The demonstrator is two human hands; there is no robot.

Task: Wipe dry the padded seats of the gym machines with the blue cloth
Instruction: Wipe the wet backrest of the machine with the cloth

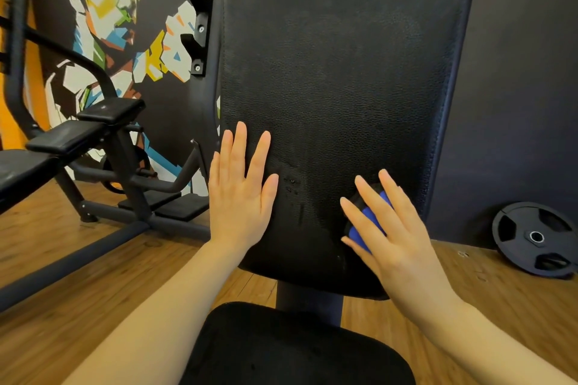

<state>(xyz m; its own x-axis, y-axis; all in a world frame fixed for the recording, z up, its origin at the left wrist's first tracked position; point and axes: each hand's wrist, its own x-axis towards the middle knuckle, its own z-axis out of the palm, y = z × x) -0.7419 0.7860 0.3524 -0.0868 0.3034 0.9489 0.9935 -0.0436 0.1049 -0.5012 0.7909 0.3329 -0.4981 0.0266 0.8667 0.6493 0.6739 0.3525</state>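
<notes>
Blue cloth (366,222), bunched into a small wad, lies against the lower right part of a tall black padded backrest (337,87); only strips of it show between the fingers that cover it. Right hand (391,228) presses the wad flat onto the pad, its fingers straight and spread, pointing up and to the left, not curled around the fabric. Left hand (240,194) rests palm-down on the lower left part of the same backrest, near its left edge, with all fingers extended and slightly apart, holding nothing. The 2 hands are well apart, with bare textured upholstery between them; faint marks and small dark spots show on that stretch of the pad. Both forearms are bare.

Below the backrest, a black padded seat (281,350) fills the bottom centre of the view, joined to the backrest by a dark post (308,300). To the left stands a second black machine (93,141) with 2 small pads on a dark steel frame, in front of a multicoloured wall mural (109,9). At the right, 1 black weight plate (534,237) leans against a dark wall panel, its lower edge on the wooden floor (78,275).
</notes>
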